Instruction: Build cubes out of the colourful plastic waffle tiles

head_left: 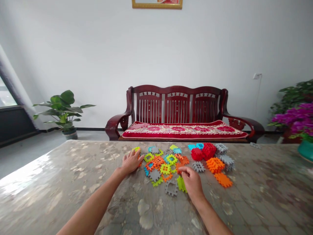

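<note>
Square plastic interlocking tiles with notched edges lie in a loose heap in the middle of the table. My left hand (132,161) rests at the heap's left side, palm down with fingers apart, partly covering an orange tile and a yellow-green tile (136,148). On the right side, the fingers of my right hand (192,182) are bent in a pinch at the edge of an orange tile (179,167). A solid yellow-green tile (181,183) lies beside that hand, partly hidden by it. Just left of it is a grey frame tile (171,188).
Right of the heap stand stacks of red tiles (209,150), orange tiles (215,165) and grey tiles (227,162). A stray grey tile (255,145) lies farther right. A teal flower pot (305,150) stands at the right edge; a wooden bench (177,107) is beyond the table.
</note>
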Available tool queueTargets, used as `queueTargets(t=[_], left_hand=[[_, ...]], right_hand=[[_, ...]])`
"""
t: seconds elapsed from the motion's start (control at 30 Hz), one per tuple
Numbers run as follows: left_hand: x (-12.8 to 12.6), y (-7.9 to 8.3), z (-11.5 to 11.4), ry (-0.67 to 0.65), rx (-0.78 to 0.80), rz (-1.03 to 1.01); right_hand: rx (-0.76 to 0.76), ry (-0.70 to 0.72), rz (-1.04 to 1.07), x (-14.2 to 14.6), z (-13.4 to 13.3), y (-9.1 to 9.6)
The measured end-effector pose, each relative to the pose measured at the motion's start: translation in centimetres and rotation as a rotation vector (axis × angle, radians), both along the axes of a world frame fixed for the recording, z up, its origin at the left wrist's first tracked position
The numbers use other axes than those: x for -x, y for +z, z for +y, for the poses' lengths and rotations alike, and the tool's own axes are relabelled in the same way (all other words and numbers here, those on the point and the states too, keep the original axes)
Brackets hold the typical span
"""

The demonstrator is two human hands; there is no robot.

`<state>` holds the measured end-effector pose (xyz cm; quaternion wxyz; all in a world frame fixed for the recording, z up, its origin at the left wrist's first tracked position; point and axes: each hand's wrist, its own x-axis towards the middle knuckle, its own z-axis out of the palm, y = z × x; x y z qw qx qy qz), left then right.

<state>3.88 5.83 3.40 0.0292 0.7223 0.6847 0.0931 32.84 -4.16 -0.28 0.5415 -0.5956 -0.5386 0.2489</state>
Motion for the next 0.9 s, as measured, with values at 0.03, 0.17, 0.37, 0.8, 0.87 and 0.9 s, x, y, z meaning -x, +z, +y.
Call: queueTargets(t=[0.03,0.17,0.37,0.8,0.87,0.9], left_hand=[[0.2,-0.1,-0.2,-0.026,0.003,0.006],[-0.5,0.3,-1.4,-0.004,-0.043,0.086],[-2.6,0.9,-1.6,-0.007,-0.181,0.127],[-8.1,0.0,-0.3,-0.266,0.014,0.001],[-8.5,-0.3,-0.9,-0.322,-0.003,0.006],[-8.6,-0.4,-1.2,-0.356,-0.010,0.001]], right_hand=[[0.000,0.000,0.002,0.0,0.0,0.0],[-0.002,-0.002,0.008,0.1,0.0,0.1],[0.006,0.001,0.012,0.1,0.0,0.2],[0.000,0.011,0.026,0.2,0.0,0.0],[0.005,0.011,0.017,0.2,0.1,0.0],[0.007,0.011,0.012,0.2,0.1,0.0]])
